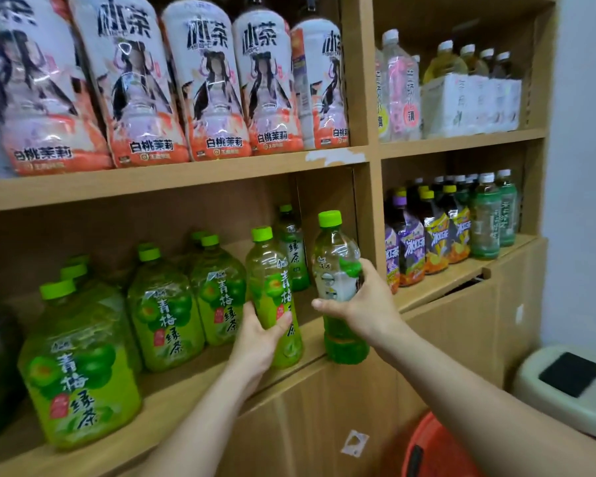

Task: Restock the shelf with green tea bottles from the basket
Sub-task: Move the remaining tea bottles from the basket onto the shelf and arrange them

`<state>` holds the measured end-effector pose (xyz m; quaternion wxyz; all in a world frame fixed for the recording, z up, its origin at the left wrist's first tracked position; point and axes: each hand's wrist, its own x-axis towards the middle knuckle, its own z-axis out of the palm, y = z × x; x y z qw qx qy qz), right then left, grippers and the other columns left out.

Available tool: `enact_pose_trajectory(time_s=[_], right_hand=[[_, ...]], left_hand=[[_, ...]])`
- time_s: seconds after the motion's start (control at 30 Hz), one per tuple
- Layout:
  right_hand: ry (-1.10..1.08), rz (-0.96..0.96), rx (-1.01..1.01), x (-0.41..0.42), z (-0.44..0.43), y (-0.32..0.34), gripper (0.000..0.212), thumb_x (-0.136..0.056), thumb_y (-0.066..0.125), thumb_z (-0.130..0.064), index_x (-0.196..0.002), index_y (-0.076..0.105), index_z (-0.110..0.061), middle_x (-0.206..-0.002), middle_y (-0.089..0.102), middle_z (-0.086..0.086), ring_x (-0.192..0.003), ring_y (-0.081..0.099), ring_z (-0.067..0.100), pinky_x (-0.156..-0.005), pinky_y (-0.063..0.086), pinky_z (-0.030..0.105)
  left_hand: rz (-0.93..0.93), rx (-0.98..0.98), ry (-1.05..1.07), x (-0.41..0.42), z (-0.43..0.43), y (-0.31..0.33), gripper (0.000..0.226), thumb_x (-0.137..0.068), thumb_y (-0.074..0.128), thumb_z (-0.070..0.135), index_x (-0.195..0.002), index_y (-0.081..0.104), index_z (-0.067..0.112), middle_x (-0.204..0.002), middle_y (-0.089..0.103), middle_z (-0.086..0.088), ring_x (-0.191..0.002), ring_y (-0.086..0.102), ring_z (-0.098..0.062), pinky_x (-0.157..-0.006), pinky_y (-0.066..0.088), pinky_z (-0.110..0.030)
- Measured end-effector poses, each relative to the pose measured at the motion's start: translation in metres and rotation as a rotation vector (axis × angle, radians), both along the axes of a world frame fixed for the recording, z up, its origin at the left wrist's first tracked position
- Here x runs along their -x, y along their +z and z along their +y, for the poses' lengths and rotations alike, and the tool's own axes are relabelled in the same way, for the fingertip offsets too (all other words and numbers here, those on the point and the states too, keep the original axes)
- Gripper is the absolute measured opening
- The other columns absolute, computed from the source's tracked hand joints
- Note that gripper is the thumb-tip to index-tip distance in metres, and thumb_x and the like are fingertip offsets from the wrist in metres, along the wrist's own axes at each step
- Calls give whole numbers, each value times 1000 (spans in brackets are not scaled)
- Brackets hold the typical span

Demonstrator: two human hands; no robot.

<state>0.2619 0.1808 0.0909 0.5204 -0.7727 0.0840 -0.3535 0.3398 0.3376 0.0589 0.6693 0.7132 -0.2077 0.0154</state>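
Head: hands [260, 335] gripping smooth plastic bottles [276, 297].

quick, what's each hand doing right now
Left hand: closed around a green tea bottle on the shelf edge.
Right hand: closed around a second green tea bottle.

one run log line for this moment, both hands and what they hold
phase: placing | left hand: gripping slim green tea bottle | right hand: gripping second green tea bottle | where: shelf front edge, right end

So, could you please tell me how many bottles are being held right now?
2: a green-label bottle in the left hand, a white-label bottle in the right hand, side by side before the lower shelf. None hidden.
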Motion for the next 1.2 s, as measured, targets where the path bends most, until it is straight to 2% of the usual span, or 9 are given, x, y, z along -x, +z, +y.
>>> enact_pose_trajectory(time_s=[0.1, 0.2, 0.37, 0.47, 0.57, 0.73, 0.87, 1.0, 1.2], right_hand=[[-79, -4, 35, -18, -2, -11, 78, -49, 92, -36, -114, 49, -26, -112, 58, -3, -103, 57, 15, -92, 48, 34], [-209, 13, 112, -26, 0, -13, 84, -59, 87, -36, -127, 41, -20, -113, 45, -4, -95, 42, 7, -78, 33, 17], [-142, 93, 208, -32, -2, -36, 99, -65, 83, -40, -142, 21, -27, -123, 40, 2, -113, 43, 18, -99, 42, 41], [78, 152, 149, -26, -18, -40, 84, -74, 79, -23, -141, 29, -23, -122, 43, 2, -112, 42, 12, -102, 36, 29], [61, 104, 116, -25, -26, -47, 81, -66, 85, -26, -134, 41, -23, -123, 53, 1, -114, 52, 16, -102, 43, 35], [-205, 43, 169, -27, -18, -47, 85, -58, 89, -32, -129, 43, -17, -117, 50, 2, -106, 49, 15, -90, 44, 29], [-276, 65, 105, -33, -9, -44, 79, -65, 85, -27, -130, 41, -18, -119, 45, 3, -110, 48, 19, -93, 42, 34], [-135, -29, 58, -30, -13, -51, 68, -72, 78, -21, -129, 40, -20, -119, 49, 1, -113, 50, 17, -98, 44, 34], [-159, -78, 153, -36, -25, -57, 59, -71, 81, -23, -114, 41, -28, -108, 54, -7, -100, 52, 10, -78, 41, 20]], left_hand=[[6, -52, -29, -12, -5, -2, 33, -87, 66, 18, -113, 47, 21, -111, 64, -4, -97, 62, -14, -88, 50, -35], [-2, -142, 3, -24, -13, -5, 31, -88, 64, 26, -114, 47, 24, -114, 63, -3, -103, 61, -19, -95, 49, -41], [-99, -347, 194, -26, -28, -3, 42, -87, 65, 33, -116, 48, 9, -114, 62, -10, -104, 60, -28, -86, 47, -34], [-249, -446, 368, -18, -27, -3, 64, -83, 69, 34, -131, 38, 7, -116, 58, -9, -106, 57, -30, -85, 47, -37], [-375, -483, 462, -14, -27, -1, 65, -80, 71, 31, -131, 37, 8, -106, 60, -10, -96, 59, -30, -74, 46, -36], [-321, -540, 457, -23, -39, 6, 55, -84, 64, 23, -129, 38, 5, -97, 67, -13, -86, 64, -35, -71, 51, -38], [-214, -628, 430, -37, -50, 7, 25, -91, 56, 24, -101, 51, 2, -98, 66, -20, -90, 61, -36, -72, 46, -37], [-170, -589, 477, -49, -60, 4, 57, -90, 59, 22, -137, 28, 10, -114, 61, -18, -106, 58, -39, -83, 46, -41], [-309, -480, 607, -72, -72, 2, 49, -84, 66, 16, -120, 33, 21, -114, 63, -7, -97, 62, -31, -68, 41, -33]])
